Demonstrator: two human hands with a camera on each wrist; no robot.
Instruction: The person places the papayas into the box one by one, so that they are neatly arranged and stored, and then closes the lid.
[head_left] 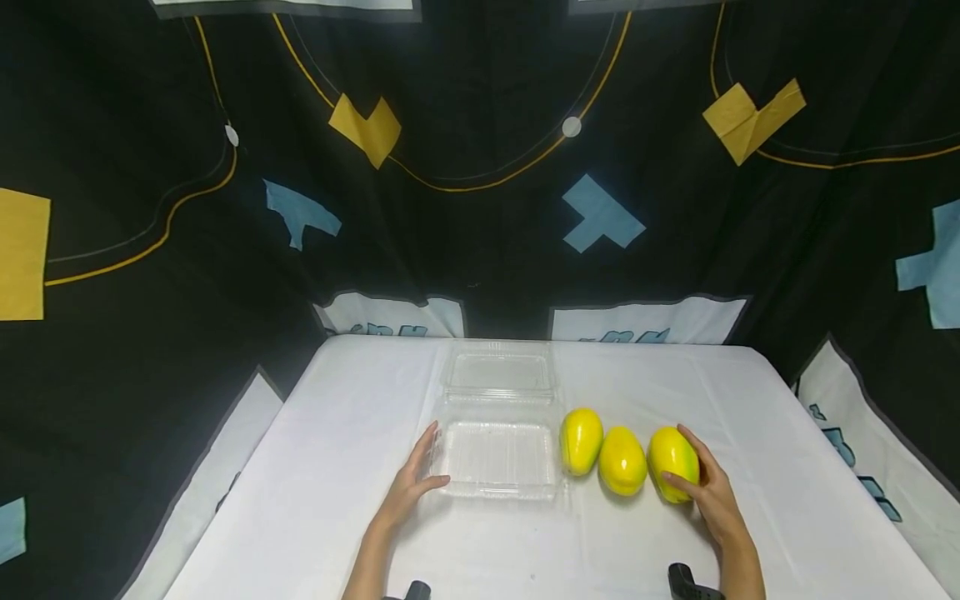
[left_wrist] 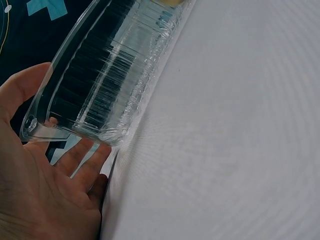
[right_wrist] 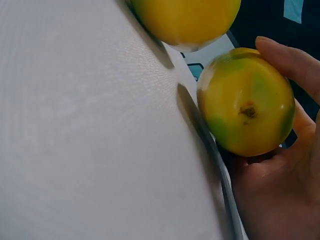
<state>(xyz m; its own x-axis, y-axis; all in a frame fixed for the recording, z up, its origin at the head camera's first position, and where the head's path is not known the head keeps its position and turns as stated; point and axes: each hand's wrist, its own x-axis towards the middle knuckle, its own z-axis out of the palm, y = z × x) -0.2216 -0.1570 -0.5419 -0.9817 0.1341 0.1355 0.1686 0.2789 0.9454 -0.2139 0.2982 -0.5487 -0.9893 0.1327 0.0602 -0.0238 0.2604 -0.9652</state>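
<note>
An open clear plastic clamshell container (head_left: 495,457) lies on the table, its lid (head_left: 501,372) folded back toward the far edge. My left hand (head_left: 408,487) holds the container's near left corner between thumb and fingers; in the left wrist view the fingers (left_wrist: 82,162) lie against its side. Three yellow mangoes are to the right of the container. My right hand (head_left: 707,483) grips the rightmost mango (head_left: 670,461), thumb on the near side and fingers on the far right. Green patches and a brown stem spot mark this mango (right_wrist: 245,107) in the right wrist view.
The middle mango (head_left: 622,462) and the left mango (head_left: 581,440) stand close together, the left one beside the container's right wall. A white cloth covers the table (head_left: 300,500). Behind it hangs a black curtain (head_left: 480,250) with yellow and blue shapes.
</note>
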